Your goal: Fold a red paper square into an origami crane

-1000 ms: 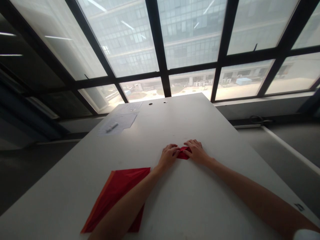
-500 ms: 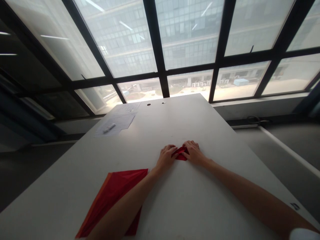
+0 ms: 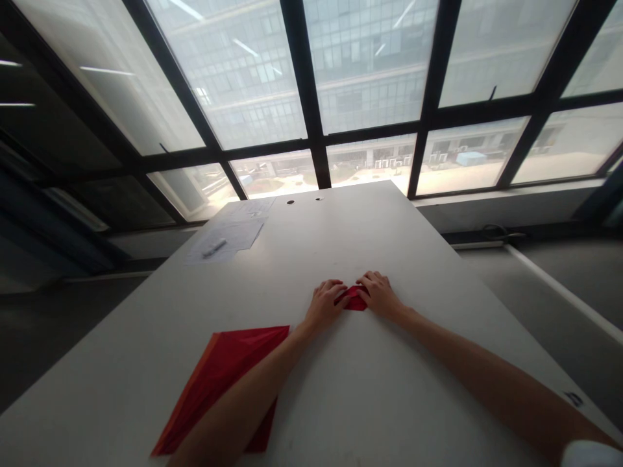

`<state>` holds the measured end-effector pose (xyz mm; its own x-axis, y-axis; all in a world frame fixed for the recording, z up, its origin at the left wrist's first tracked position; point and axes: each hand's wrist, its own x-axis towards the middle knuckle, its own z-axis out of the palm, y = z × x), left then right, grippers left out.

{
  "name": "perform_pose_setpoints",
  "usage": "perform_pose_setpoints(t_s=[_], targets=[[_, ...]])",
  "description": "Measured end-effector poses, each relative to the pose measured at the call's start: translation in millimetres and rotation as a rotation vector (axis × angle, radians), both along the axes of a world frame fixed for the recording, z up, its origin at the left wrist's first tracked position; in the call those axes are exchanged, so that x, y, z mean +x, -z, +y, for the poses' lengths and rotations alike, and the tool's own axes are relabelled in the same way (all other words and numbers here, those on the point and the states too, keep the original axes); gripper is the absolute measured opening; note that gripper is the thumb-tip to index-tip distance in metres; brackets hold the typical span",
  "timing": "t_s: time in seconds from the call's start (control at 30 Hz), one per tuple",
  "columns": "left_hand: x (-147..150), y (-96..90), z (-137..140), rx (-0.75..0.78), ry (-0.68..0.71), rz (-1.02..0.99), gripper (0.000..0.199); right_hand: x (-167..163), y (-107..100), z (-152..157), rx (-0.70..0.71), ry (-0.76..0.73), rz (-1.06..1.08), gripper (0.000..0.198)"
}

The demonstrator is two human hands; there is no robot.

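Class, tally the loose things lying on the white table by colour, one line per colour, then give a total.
Red: 2, the small folded paper and the large sheet
White: 2, the printed papers and the marker
Total: 4

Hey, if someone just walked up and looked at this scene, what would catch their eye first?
Probably the small folded red paper in the middle of the white table, pressed between the left hand and the right hand. Next, the stack of red paper sheets lying flat near the left forearm. Behind it all, the big dark-framed window fills the top of the view.
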<state>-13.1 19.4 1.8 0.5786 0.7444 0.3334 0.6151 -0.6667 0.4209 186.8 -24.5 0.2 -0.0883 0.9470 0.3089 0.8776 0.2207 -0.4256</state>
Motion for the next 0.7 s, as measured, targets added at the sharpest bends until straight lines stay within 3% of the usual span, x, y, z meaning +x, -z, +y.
perform_pose_setpoints(t_s=[0.43, 0.7], targets=[[0.1, 0.8, 0.8, -0.012, -0.004, -0.02, 0.016, -2.1, -2.2, -4.8, 0.001, -0.003, -0.031, 0.018], [-1.1, -1.8, -1.5, -0.009, 0.017, 0.011, 0.033, -0.5, 1.8, -1.2, -0.009, -0.019, 0.102, 0.021]])
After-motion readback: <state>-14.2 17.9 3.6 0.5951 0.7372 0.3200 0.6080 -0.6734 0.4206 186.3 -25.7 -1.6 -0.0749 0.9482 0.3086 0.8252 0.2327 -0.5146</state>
